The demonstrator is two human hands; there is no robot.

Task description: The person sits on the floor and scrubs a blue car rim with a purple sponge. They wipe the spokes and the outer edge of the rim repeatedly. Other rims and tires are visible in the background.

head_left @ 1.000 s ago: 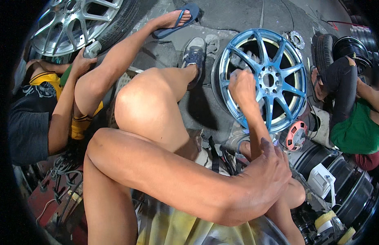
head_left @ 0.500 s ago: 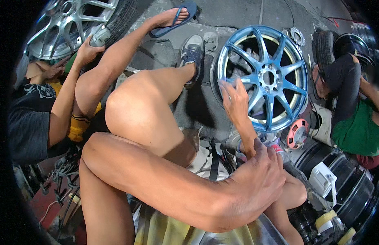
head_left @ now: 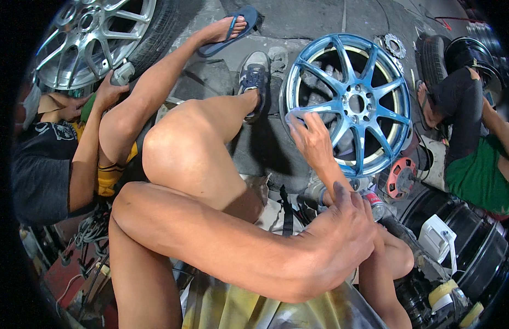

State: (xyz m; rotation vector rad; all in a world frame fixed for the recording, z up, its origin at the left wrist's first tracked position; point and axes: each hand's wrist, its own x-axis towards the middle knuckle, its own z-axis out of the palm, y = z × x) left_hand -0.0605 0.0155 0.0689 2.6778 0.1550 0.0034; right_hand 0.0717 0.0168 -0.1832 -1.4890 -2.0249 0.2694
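One blue alloy wheel (head_left: 356, 104) stood upright against the ground ahead of the person's knees, well apart from a silver wheel (head_left: 92, 38) that a co-worker in a dark shirt was handling at the far left. The blue wheel itself had not shifted over the last second. What had changed was the contact on it: the right hand (head_left: 312, 137) had slid from higher on the left side of the rim down and slightly outward, to the foot of a lower-left spoke. By my reading that was one rubbing stroke along the rim, with the surface work in progress rather than finished.

The left hand (head_left: 342, 241) had stayed across the lap, its fingers curled loosely closed over the right forearm (head_left: 334, 183), with no tool in it.

The right hand lay nearly flat and open, fingers spread and pressed against the blue metal rather than wrapped round anything. Under its fingertips (head_left: 298, 122) showed a small pale patch (head_left: 293, 115), possibly an abrasive sheet or cloth, though it was too small to say which
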